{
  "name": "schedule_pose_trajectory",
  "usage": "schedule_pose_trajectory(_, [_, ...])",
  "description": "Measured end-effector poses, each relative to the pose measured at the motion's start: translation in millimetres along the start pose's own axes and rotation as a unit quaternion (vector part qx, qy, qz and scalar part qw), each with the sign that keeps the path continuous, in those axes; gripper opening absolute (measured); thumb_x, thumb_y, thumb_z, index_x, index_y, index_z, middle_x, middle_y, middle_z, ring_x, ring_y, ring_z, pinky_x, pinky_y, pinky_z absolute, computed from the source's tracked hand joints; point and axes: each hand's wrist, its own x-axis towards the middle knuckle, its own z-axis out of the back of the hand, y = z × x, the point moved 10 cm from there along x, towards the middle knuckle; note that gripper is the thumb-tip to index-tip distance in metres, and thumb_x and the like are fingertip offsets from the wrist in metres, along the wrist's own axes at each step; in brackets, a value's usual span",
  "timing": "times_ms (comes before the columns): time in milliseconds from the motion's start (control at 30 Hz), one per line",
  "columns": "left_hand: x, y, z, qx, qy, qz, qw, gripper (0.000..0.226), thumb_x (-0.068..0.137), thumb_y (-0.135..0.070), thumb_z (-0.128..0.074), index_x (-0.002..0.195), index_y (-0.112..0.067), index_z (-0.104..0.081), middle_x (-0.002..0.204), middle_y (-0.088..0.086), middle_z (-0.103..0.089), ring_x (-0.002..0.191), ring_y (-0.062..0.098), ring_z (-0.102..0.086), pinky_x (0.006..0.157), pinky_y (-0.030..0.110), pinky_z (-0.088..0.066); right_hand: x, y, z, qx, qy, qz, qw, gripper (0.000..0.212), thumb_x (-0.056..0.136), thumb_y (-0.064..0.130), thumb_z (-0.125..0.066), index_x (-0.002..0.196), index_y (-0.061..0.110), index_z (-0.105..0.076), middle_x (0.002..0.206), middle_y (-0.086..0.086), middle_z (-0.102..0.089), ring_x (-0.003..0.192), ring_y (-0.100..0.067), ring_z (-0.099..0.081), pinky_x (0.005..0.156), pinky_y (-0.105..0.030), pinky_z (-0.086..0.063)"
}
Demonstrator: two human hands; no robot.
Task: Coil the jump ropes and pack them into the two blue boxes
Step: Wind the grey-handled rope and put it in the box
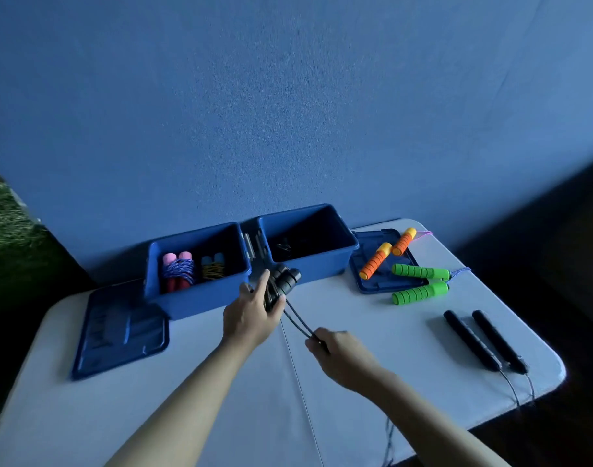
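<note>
Gripping a pair of black handles (283,281) in the left hand (251,318), fingers curled round them, just in front of the left blue box (197,264). Pinching the black cord (298,320) in the right hand (342,355), right of that box. Inside it, two coiled ropes (192,267). Against its right side, the second blue box (308,244). Farther right, orange handles (387,252), green handles (419,283), black handles on the table (483,340).

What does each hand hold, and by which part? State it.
Left hand grips the black jump rope by its paired handles; right hand pinches its cord further down.
</note>
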Motion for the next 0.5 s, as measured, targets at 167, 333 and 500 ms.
schedule_pose_trajectory(167, [-18.4,-26.6,-21.5,0.06,0.051,-0.112,0.991,0.085,0.077,-0.07,-0.004,0.151,-0.033,-0.023,0.112,0.009,-0.05,0.085,0.031,-0.062,0.07,0.034,-0.049,-1.7,9.1,37.7,-0.055,-0.003,0.057,0.997,0.021,0.096,0.034,-0.042,0.09,0.023,-0.058,0.076,0.007,-0.056,0.07,-0.018,-0.049,0.063,-0.029,-0.039])
schedule_pose_trajectory(333, [-53.3,-61.6,-38.9,0.052,0.085,-0.252,0.963,0.065,0.091,-0.053,-0.021,0.146,-0.023,-0.038,0.094,0.01,-0.059,0.056,0.033,-0.057,0.049,0.033,-0.043,7.4,-9.1,58.8,-0.085,0.017,0.078,0.993,0.017,0.095,0.028,-0.045,0.079,0.029,-0.053,0.07,0.011,-0.051,0.069,-0.015,-0.047,0.062,-0.03,-0.038])
schedule_pose_trajectory(500, [-94.7,-91.5,-51.3,-0.044,0.142,-0.344,0.927,0.053,0.095,-0.044,-0.037,0.144,-0.023,-0.03,0.092,0.009,-0.055,0.058,0.033,-0.055,0.05,0.033,-0.046,11.4,-28.3,62.0,-0.015,0.064,0.103,0.992,0.017,0.095,0.017,-0.05,0.085,0.025,-0.061,0.073,0.018,-0.057,0.066,0.004,-0.052,0.063,-0.009,-0.039])
